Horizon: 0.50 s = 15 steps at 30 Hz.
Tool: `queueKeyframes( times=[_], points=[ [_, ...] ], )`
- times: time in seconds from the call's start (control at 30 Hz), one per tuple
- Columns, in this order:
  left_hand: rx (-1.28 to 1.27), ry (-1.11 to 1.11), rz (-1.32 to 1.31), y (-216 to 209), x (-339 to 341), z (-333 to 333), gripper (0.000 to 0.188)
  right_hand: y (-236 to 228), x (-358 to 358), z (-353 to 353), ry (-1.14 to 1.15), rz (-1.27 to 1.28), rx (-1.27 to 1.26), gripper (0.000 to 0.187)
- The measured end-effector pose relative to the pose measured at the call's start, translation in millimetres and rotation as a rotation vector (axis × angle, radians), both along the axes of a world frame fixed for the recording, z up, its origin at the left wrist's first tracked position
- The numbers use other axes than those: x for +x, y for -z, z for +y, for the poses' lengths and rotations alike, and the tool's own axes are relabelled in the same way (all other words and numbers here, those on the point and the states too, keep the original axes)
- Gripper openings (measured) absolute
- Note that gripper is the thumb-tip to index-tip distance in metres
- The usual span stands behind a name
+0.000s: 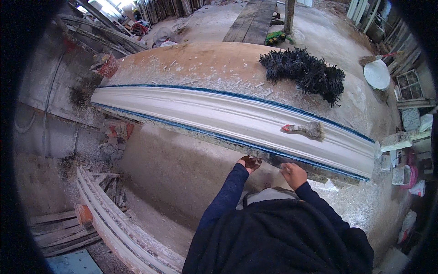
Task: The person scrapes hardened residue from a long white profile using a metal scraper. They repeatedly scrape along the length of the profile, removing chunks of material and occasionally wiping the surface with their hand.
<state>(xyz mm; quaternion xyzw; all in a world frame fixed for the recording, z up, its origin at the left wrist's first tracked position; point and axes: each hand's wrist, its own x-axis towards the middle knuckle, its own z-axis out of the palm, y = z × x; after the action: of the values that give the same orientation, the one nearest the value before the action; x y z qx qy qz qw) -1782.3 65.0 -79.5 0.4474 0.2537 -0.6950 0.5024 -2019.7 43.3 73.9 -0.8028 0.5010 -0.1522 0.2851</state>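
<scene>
A long white moulding (196,103) with stepped ridges and blue edge strips lies across the work table. On its right half rests a brush (305,130) with pale bristles and a reddish handle end. My left hand (249,164) is just off the table's near edge, its fingers dark and in shadow, so their grip is unclear. To its right, my right hand (294,175) is held with the fingers curled and pressed together. Anything between those fingers is too small to make out. Both hands are close to my body, nearer than the moulding and apart from the brush.
Black shredded strands (303,73) lie in a heap beyond the moulding, beside white scraps on the tan surface (219,57). More pale mouldings (112,205) stand at lower left. Farther off are a dark plank (250,20), a green toy vehicle (275,37) and a white bucket (377,75).
</scene>
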Motion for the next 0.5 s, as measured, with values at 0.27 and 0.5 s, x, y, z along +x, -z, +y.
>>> queueKeyframes(
  times=[0.27, 0.5],
  points=[
    [-0.098, 0.025, 0.17, 6.3, 5.9, -3.8, 0.023, 3.1, 27.1, 10.6, 0.034, 0.001, 0.013, 0.023],
    [-0.066, 0.018, 0.21, 12.6, 19.9, -1.1, 0.021, 0.5, 59.5, 9.4, 0.006, -0.079, -0.037, 0.023]
  ],
)
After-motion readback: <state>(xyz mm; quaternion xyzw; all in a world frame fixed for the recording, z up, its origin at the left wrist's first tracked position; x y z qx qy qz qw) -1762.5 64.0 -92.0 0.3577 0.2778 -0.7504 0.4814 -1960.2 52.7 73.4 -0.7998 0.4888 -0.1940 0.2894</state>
